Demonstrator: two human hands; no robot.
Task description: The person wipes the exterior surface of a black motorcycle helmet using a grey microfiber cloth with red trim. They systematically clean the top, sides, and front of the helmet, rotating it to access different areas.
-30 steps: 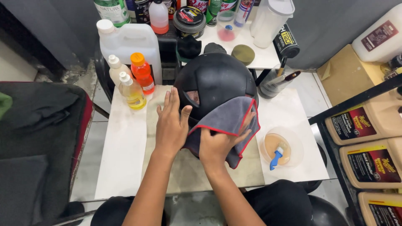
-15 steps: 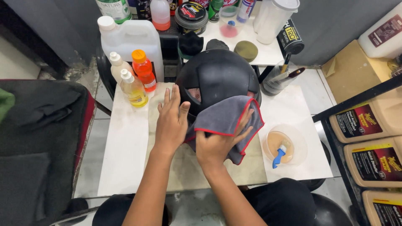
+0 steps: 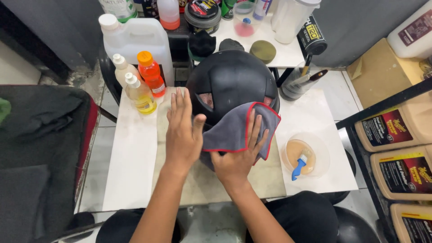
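Hands [image 3: 182, 132] on grey cloth [image 3: 234, 130], black helmet [image 3: 231, 81], bottles [image 3: 144, 83] beside

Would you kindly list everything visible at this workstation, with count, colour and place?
helmet: 1, matte black, table centre
cloth: 1, grey with red edging, draped on helmet's near side
squeeze bottles: 3, yellow, orange and pale, left of helmet
jug: 1, white, behind the bottles
bowl: 1, clear, amber liquid and blue-handled brush inside, right of helmet
brush cup: 1, grey, behind the bowl
large jugs: 3, tan with dark labels, right rack
left hand: flat against helmet's left side
right hand: pressing the cloth onto helmet
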